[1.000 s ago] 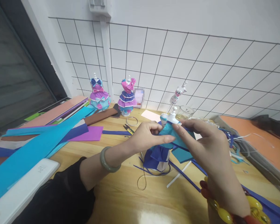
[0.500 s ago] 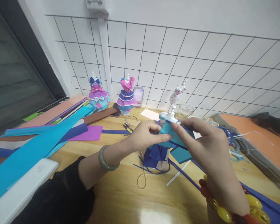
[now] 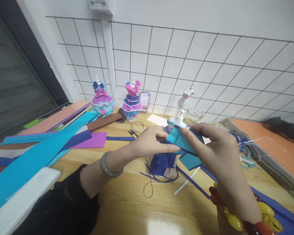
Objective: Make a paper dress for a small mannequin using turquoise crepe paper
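Observation:
A small white mannequin (image 3: 180, 121) stands between my hands, with a dark blue and pale skirt (image 3: 163, 165) around its lower part. Folded teal crepe paper (image 3: 183, 140), edged in dark blue, lies across its chest. My left hand (image 3: 155, 141) pinches the paper's left edge, its thumb stretched along the lower side. From the right, the thumb of my right hand (image 3: 212, 147) presses on the paper's upper part; its other fingers are behind and partly hidden. Beneath the right hand is a separate teal piece (image 3: 190, 161). A thin cord loop (image 3: 148, 191) hangs down by the skirt.
Two dressed mannequins (image 3: 103, 98) (image 3: 131, 102) and a bare patterned one (image 3: 186, 96) stand by the wall. Snips (image 3: 133, 133), a ring (image 3: 137, 126) and a glass (image 3: 194, 116) lie behind my hands. Paper strips (image 3: 39, 153) cover the left; an orange-lined tray (image 3: 271, 140) stands right.
My left hand has shifted slightly left, with its thumb a little lower on the paper. The teal paper now shows a flatter, wider face. My right hand has barely moved.

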{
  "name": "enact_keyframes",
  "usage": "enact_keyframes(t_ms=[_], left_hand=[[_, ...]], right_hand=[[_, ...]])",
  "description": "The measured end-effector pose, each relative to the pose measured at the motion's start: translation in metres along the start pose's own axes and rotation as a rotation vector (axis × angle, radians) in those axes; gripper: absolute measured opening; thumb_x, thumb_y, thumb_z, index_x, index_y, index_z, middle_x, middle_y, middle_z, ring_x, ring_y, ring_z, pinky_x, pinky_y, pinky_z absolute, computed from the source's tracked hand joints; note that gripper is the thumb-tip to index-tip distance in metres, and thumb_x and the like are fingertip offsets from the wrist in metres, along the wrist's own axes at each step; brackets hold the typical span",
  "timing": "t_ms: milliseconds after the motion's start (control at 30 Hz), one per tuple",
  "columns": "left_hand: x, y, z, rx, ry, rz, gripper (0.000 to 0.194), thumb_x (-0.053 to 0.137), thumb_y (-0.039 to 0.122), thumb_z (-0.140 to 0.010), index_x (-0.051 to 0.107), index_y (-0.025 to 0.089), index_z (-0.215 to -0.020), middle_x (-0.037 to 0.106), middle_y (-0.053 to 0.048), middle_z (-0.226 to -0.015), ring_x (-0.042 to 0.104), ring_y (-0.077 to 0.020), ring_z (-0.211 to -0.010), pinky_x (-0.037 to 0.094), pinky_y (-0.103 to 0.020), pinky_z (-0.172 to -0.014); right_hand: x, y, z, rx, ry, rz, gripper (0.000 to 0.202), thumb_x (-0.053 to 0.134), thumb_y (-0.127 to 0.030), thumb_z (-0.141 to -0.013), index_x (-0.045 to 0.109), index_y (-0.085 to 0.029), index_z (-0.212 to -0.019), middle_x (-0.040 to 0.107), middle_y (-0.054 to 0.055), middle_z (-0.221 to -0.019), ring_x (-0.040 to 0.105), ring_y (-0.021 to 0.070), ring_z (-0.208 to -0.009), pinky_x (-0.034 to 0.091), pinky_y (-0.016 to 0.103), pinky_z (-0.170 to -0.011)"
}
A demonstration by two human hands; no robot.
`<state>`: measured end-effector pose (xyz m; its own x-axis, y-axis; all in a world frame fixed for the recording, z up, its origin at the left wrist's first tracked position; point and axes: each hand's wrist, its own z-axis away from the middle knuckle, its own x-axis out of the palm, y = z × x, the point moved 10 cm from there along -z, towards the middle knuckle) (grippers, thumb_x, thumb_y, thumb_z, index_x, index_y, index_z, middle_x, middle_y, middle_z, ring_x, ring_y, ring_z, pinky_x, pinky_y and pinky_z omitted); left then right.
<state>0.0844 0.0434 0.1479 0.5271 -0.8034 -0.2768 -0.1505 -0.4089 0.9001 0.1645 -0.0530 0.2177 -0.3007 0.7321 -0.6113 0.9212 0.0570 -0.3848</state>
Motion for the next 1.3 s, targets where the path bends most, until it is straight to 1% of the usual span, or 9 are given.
enact_keyframes(t_ms=[167,267,333,400,467,600,867,1067,1300], left_hand=[[-0.015,0.001,0.001,-0.069,-0.001,-0.148,0.028,0.079,0.040,-0.065,0.071,0.016,-0.078,0.042,0.003,-0.065,0.039,-0.0098,-0.064,0.031,-0.026,-0.058],[-0.036,0.000,0.004,-0.103,0.194,-0.170,0.037,0.078,0.045,-0.065,0.065,0.018,-0.087,0.047,0.003,-0.070,0.043,-0.0101,-0.066,0.034,-0.026,-0.061],[-0.045,0.005,0.007,-0.041,0.318,-0.154,0.043,0.079,0.043,-0.066,0.060,0.019,-0.096,0.056,0.000,-0.085,0.051,-0.0132,-0.080,0.040,-0.028,-0.072],[-0.044,0.010,0.009,0.046,0.370,-0.119,0.053,0.080,0.041,-0.066,0.055,0.022,-0.108,0.060,-0.005,-0.107,0.054,-0.0184,-0.102,0.041,-0.033,-0.087],[-0.037,0.012,0.009,0.111,0.345,-0.066,0.059,0.079,0.040,-0.068,0.052,0.025,-0.118,0.058,-0.007,-0.121,0.051,-0.0216,-0.115,0.040,-0.037,-0.096],[-0.024,0.010,0.006,0.168,0.253,0.028,0.051,0.076,0.038,-0.073,0.057,0.026,-0.119,0.059,-0.007,-0.125,0.055,-0.0210,-0.113,0.041,-0.037,-0.098],[-0.029,0.005,0.006,0.140,0.260,0.094,0.051,0.080,0.041,-0.066,0.063,0.022,-0.111,0.064,-0.006,-0.115,0.057,-0.0216,-0.108,0.042,-0.038,-0.098],[-0.031,0.002,0.006,0.152,0.264,0.113,0.053,0.081,0.045,-0.064,0.064,0.021,-0.108,0.065,-0.007,-0.111,0.058,-0.0225,-0.107,0.043,-0.038,-0.097],[-0.031,0.006,0.008,0.100,0.282,0.057,0.052,0.081,0.044,-0.063,0.063,0.019,-0.104,0.065,-0.007,-0.103,0.058,-0.0206,-0.098,0.044,-0.036,-0.091]], right_hand=[[-0.001,0.001,-0.001,-0.006,0.003,-0.009,0.014,0.065,-0.034,-0.084,0.069,-0.021,-0.079,0.070,0.002,-0.072,0.062,0.0152,-0.062,0.046,0.027,-0.056],[0.001,-0.001,-0.001,-0.024,-0.006,-0.027,0.015,0.066,-0.034,-0.083,0.068,-0.021,-0.080,0.070,0.002,-0.072,0.062,0.0148,-0.063,0.046,0.027,-0.057],[0.003,-0.003,0.000,-0.044,-0.018,-0.043,0.014,0.065,-0.034,-0.084,0.068,-0.021,-0.081,0.071,0.002,-0.074,0.063,0.0146,-0.065,0.047,0.026,-0.058],[0.005,-0.006,0.001,-0.068,-0.034,-0.056,0.013,0.065,-0.033,-0.085,0.068,-0.021,-0.083,0.071,0.001,-0.076,0.064,0.0143,-0.067,0.048,0.026,-0.060],[0.006,-0.009,0.002,-0.092,-0.052,-0.070,0.011,0.065,-0.032,-0.085,0.067,-0.021,-0.085,0.071,0.001,-0.078,0.064,0.0143,-0.069,0.048,0.026,-0.062],[0.008,-0.013,0.003,-0.118,-0.080,-0.084,0.011,0.064,-0.030,-0.086,0.067,-0.020,-0.089,0.073,0.003,-0.084,0.066,0.0154,-0.073,0.049,0.027,-0.064],[0.007,-0.016,0.004,-0.137,-0.103,-0.090,0.017,0.065,-0.034,-0.085,0.069,-0.019,-0.091,0.073,0.004,-0.081,0.065,0.0162,-0.071,0.051,0.027,-0.061],[0.010,-0.020,0.008,-0.143,-0.258,-0.138,0.022,0.063,-0.031,-0.087,0.069,-0.023,-0.106,0.074,0.004,-0.099,0.069,0.0170,-0.085,0.053,0.025,-0.063],[0.010,-0.026,0.011,-0.162,-0.275,-0.107,0.026,0.059,-0.026,-0.089,0.067,-0.023,-0.113,0.075,0.004,-0.099,0.070,0.0164,-0.081,0.053,0.025,-0.063]])
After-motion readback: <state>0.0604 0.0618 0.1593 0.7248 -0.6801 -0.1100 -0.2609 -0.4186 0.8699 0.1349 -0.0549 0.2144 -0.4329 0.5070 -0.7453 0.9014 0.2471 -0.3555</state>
